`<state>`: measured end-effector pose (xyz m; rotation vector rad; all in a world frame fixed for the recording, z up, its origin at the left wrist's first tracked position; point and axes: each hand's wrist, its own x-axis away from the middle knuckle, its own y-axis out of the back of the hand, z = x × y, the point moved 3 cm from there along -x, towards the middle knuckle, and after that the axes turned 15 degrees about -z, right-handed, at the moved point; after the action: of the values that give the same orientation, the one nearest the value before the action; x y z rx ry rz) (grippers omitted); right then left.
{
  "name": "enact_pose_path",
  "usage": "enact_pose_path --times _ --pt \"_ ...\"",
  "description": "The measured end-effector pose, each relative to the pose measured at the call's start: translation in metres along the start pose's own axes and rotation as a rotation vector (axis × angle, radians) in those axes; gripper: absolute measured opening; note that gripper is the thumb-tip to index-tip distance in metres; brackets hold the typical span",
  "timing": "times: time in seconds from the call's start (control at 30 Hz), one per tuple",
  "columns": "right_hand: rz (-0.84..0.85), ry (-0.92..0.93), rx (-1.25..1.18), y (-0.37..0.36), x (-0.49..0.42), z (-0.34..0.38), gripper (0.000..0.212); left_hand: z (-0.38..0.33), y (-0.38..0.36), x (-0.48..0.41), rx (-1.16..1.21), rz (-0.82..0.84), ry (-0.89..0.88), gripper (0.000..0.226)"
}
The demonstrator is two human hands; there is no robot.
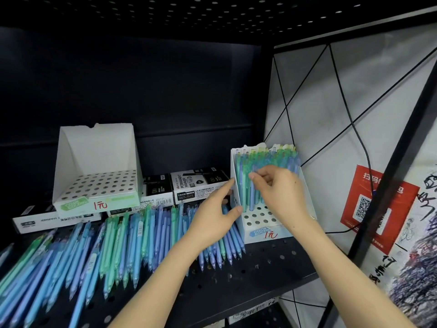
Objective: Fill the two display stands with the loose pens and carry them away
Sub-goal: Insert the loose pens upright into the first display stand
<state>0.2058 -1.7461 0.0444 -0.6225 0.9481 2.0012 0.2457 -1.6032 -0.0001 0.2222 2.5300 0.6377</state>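
Observation:
Many loose blue and green pens [113,245] lie in a row across the black perforated shelf. An empty white display stand [94,185] sits at the back left on marker boxes. A second white stand [262,228] at the right holds several upright pens in its rear holes; its front holes are bare. My right hand [281,195] pinches a blue pen [252,197] standing in that stand. My left hand [217,216] rests on the loose pens beside the stand, its index finger and thumb touching the stand's left wall.
Black-and-white permanent marker boxes [198,185] line the back of the shelf [260,280]. A white panel with black lines, a hanging black cable [364,147] and a red QR sticker [378,207] stand to the right. A dark perforated shelf sits overhead.

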Motion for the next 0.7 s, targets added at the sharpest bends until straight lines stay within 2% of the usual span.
enact_pose_path --times 0.1,0.2,0.27,0.37,0.43,0.5,0.6,0.7 --pt "-0.031 -0.005 0.058 0.001 0.002 0.003 0.022 -0.004 0.004 0.000 0.002 -0.016 0.004 0.059" --pt "-0.243 0.088 0.085 0.015 0.014 0.016 0.024 -0.009 0.018 0.004 -0.005 -0.094 0.015 0.044" --pt "-0.290 0.154 0.004 0.018 0.029 0.029 0.018 -0.008 0.034 0.008 -0.058 -0.158 0.019 0.036" --pt "-0.035 0.162 -0.039 -0.002 0.049 0.044 0.017 0.002 0.067 0.021 -0.217 -0.251 0.020 0.030" --pt "0.153 0.175 -0.017 -0.021 0.062 0.051 0.021 0.015 0.095 0.036 -0.332 -0.308 0.047 0.029" --pt "0.267 0.211 -0.004 -0.037 0.074 0.057 0.027 0.029 0.126 0.057 -0.476 -0.364 0.099 0.029" --pt "0.340 0.263 -0.013 -0.054 0.089 0.069 0.038 0.046 0.168 0.091 -0.691 -0.416 0.194 0.033" --pt "0.348 0.340 0.007 -0.068 0.099 0.083 0.053 0.057 0.195 0.117 -0.854 -0.375 0.274 0.047"
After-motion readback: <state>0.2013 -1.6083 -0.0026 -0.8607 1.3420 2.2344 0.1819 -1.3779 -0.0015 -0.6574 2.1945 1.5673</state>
